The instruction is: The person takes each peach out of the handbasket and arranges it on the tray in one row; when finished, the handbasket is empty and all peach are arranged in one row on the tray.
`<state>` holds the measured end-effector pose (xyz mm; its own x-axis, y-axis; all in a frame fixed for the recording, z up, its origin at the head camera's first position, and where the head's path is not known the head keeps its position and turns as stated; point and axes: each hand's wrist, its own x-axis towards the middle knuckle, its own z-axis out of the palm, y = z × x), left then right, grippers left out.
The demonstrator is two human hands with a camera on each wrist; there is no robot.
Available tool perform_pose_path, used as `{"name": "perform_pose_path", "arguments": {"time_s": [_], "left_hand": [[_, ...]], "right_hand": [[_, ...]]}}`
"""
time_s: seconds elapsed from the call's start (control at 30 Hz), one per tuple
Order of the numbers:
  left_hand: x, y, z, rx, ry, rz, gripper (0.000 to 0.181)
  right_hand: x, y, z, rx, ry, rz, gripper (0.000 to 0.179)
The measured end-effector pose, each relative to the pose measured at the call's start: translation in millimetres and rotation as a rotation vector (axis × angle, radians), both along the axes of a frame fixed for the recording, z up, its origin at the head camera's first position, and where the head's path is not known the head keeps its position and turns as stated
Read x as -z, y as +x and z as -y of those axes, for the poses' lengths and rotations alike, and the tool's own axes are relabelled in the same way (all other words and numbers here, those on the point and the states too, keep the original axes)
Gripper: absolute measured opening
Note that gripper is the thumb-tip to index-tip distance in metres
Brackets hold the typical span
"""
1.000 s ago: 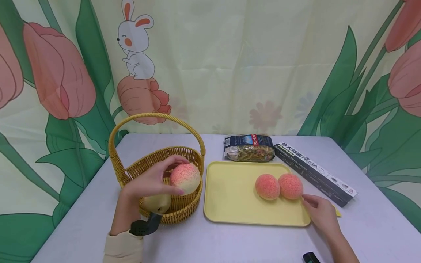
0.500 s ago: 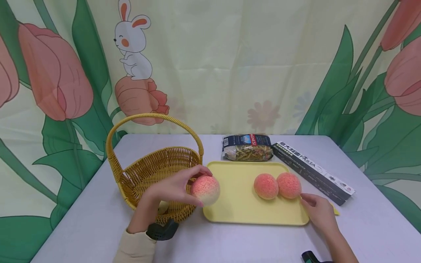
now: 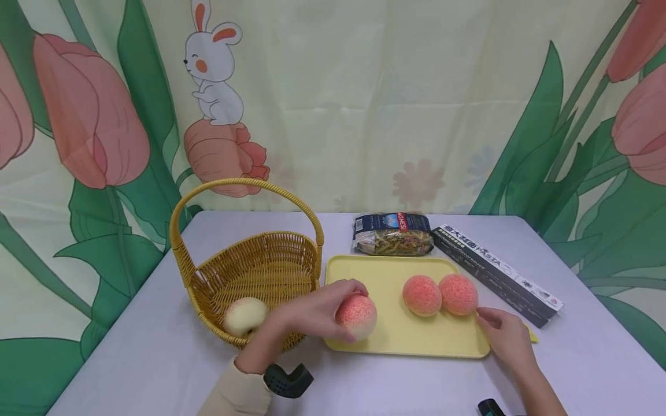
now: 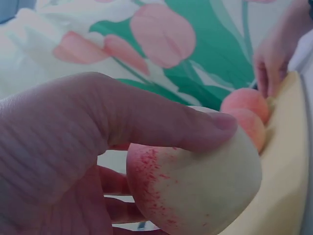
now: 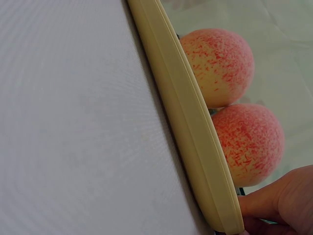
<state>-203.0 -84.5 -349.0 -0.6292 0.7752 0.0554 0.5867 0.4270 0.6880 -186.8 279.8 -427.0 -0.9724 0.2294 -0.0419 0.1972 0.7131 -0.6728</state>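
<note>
My left hand (image 3: 326, 311) holds a peach (image 3: 358, 318) with thumb and fingers around it, above the left end of the yellow tray (image 3: 382, 341). In the left wrist view the thumb lies across the pale side of that peach (image 4: 205, 181). Two pink peaches (image 3: 422, 296) sit side by side toward the tray's right end. My right hand (image 3: 507, 338) pinches the tray's right rim, close to the nearer peach (image 5: 249, 144). Left of the tray stands a wicker basket (image 3: 208, 286) with a pale round fruit (image 3: 245, 315) in it, partly hidden by my left arm.
A bag of pasta (image 3: 392, 234) lies behind the tray. A long black-and-white pasta box (image 3: 496, 274) slants along its right side. The basket's tall handle (image 3: 244, 182) arches up at the left. Something yellow (image 3: 533, 335) shows just beyond my right hand.
My left hand has carried the peach rightward from over the basket to over the tray's left end, uncovering the pale fruit in the basket. The right hand keeps its place at the rim.
</note>
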Motion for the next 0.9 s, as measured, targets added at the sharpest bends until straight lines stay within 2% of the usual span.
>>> {"name": "perform_pose_path", "arguments": {"time_s": [0.13, 0.37, 0.53, 0.73, 0.9], "left_hand": [[8.7, -1.4, -7.2, -0.006, -0.029, -0.008, 0.061], [16.0, -0.8, -12.8, -0.062, -0.089, -0.04, 0.063], [21.3, -0.1, -19.4, -0.118, -0.118, -0.016, 0.063], [24.2, 0.2, -24.0, -0.164, -0.102, 0.003, 0.066], [29.6, -3.0, -28.0, -0.193, -0.069, -0.042, 0.069]], "right_hand": [[0.5, 1.3, -0.2, -0.003, 0.009, -0.008, 0.034], [-1.4, 2.0, -0.1, -0.019, 0.016, -0.024, 0.034], [-1.7, 2.5, 0.2, -0.019, 0.008, -0.015, 0.034], [-1.8, 1.1, -0.2, -0.021, 0.003, -0.014, 0.035], [-1.9, 0.9, 0.0, -0.01, -0.008, 0.011, 0.036]]}}
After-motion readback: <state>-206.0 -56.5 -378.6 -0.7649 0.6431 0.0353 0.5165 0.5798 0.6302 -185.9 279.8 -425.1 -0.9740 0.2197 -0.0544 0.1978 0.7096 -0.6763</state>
